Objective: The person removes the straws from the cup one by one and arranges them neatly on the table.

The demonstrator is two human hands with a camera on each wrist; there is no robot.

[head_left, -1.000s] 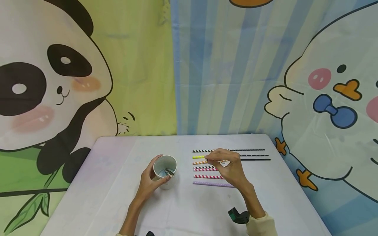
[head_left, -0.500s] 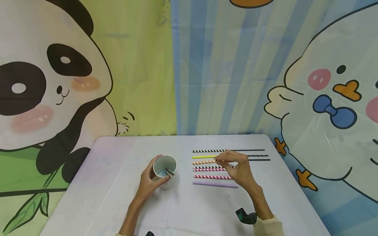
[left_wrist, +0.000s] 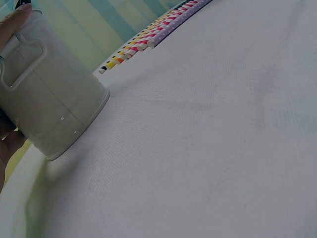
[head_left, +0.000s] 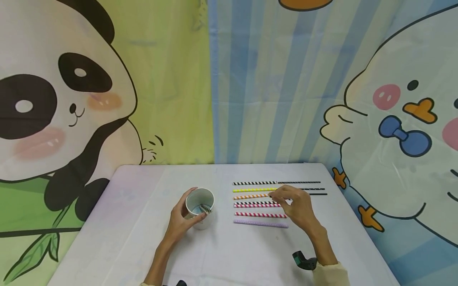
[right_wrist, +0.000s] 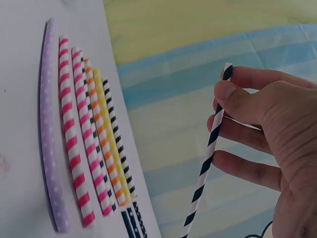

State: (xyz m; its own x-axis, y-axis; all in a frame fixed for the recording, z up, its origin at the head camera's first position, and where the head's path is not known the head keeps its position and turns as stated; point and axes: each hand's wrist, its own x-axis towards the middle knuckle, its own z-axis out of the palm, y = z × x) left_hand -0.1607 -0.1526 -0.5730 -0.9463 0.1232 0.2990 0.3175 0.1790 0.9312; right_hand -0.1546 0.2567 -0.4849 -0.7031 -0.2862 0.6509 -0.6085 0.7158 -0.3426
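Note:
My left hand (head_left: 179,220) holds a white mug (head_left: 200,198) upright on the table, its thumb at the near side of the rim. Black-and-white pieces (head_left: 205,209) lie inside the mug. The left wrist view shows the side and handle of the mug (left_wrist: 62,94). My right hand (head_left: 295,204) hovers at the right ends of a row of straws. In the right wrist view, its thumb and fingers pinch a black-and-white striped paper straw (right_wrist: 205,163) near one end. From the head, the hand hides most of that straw.
Beside the right hand lie a yellow straw (head_left: 250,190), an orange-striped straw (head_left: 248,197), a pink-striped straw (head_left: 259,215) and a purple dotted straw (head_left: 261,224). Black straws (head_left: 304,182) extend farther right. The white table (head_left: 125,222) meets printed curtains behind.
My right hand has moved right and slightly nearer, uncovering more of the yellow, orange and pink straws. The left hand and mug stay where they were.

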